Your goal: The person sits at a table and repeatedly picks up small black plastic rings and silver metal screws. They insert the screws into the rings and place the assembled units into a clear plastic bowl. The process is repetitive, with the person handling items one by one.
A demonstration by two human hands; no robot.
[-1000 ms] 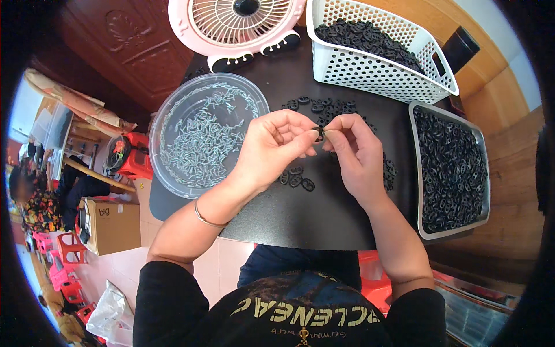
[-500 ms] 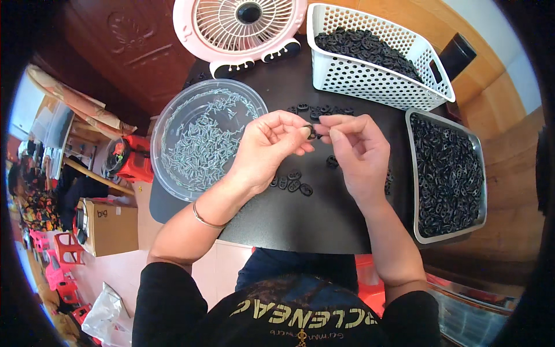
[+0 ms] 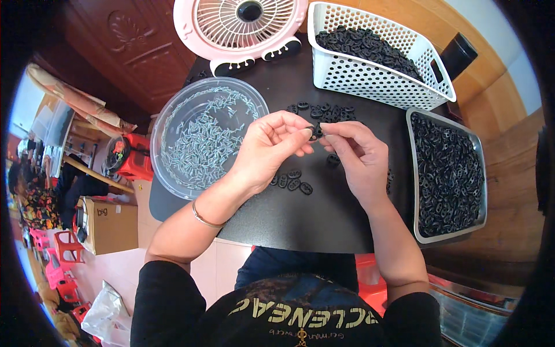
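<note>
Over the black table, my left hand (image 3: 269, 141) pinches a small black oval plastic piece with holes (image 3: 313, 133) between thumb and forefinger. My right hand (image 3: 358, 153) meets it from the right, its thumb and forefinger closed on a small dark part right against that piece. The fingertips hide most of what the right hand grips. Beyond the hands lies a group of loose black oval pieces (image 3: 326, 111). Nearer me, below my left hand, a few more ovals (image 3: 294, 184) lie flat on the table. A clear round tub (image 3: 165, 179) of small silvery metal parts stands beside my left forearm.
A white perforated basket (image 3: 370, 89) of black pieces stands at the back right. Along the right edge sits a metal tray (image 3: 414, 191) full of black ovals. A pink fan (image 3: 184, 23) occupies the back of the table. A cardboard box (image 3: 118, 228) rests on the floor at left.
My right fingertips have closed in on the black piece, thumb and forefinger now pressed together beside it. My left hand has hardly moved.
</note>
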